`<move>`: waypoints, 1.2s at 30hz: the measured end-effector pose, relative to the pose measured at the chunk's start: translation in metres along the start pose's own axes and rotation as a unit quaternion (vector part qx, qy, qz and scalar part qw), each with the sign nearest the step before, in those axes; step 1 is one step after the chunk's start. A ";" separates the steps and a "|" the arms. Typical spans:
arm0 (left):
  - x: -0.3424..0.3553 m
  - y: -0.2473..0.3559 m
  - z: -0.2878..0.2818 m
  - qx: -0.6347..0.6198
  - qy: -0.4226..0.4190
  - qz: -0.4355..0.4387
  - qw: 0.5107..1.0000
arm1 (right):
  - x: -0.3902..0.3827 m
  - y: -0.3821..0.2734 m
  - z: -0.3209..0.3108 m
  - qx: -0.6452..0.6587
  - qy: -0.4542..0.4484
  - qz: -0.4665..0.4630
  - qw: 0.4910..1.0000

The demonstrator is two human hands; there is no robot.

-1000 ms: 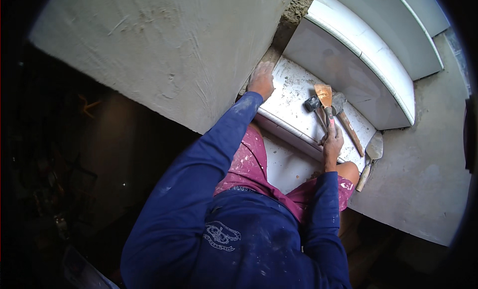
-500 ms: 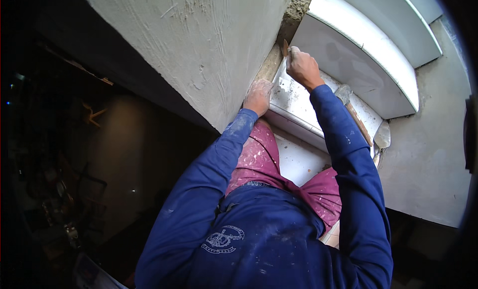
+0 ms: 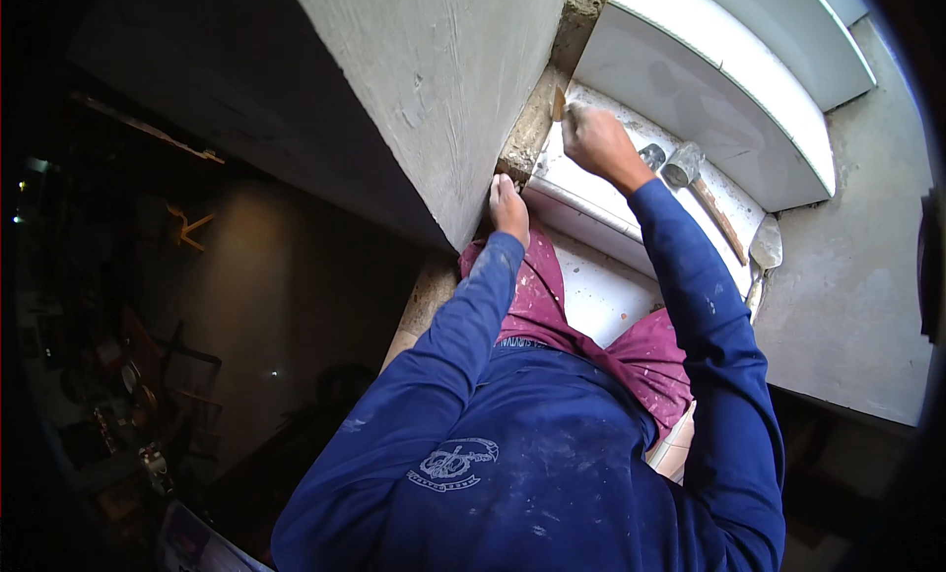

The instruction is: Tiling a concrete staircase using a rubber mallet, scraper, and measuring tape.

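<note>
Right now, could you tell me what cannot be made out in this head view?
- Tool in the right hand: only a tip shows; the fist hides the rest.
- Left hand fingertips: hidden against the wall edge.
- Trowel: handle hidden behind the right sleeve.
- Room at left: too dark.

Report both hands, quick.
Left hand: empty, fingers pressed on the wall corner.
Right hand: closed around a small tool at the rough joint.
</note>
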State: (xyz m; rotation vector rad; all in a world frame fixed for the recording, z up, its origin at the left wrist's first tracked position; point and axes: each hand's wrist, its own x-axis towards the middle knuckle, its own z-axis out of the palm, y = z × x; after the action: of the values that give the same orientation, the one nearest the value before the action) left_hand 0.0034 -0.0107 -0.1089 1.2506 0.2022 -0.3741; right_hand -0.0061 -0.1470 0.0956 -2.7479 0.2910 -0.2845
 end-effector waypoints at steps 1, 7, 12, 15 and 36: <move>0.005 0.004 -0.002 -0.113 -0.033 -0.102 0.988 | -0.012 -0.009 0.002 0.006 -0.013 0.006 1.000; 0.011 0.007 0.024 -0.141 0.047 -0.145 0.978 | -0.045 -0.023 -0.008 0.051 0.060 -0.008 0.997; 0.034 -0.011 0.013 -0.229 0.072 -0.179 0.954 | -0.062 -0.036 0.005 0.038 -0.004 0.001 0.999; 0.029 -0.005 0.017 -0.238 0.076 -0.149 0.957 | -0.083 -0.043 0.001 0.061 0.026 -0.044 0.997; 0.020 0.032 0.008 -0.273 0.033 -0.237 0.932 | 0.043 0.024 -0.006 -0.058 0.076 0.029 0.995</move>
State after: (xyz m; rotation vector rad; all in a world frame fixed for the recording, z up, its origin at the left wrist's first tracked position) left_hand 0.0335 -0.0129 -0.0851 0.6517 0.6290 -0.6407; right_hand 0.0301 -0.1812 0.0995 -2.8296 0.4388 -0.4768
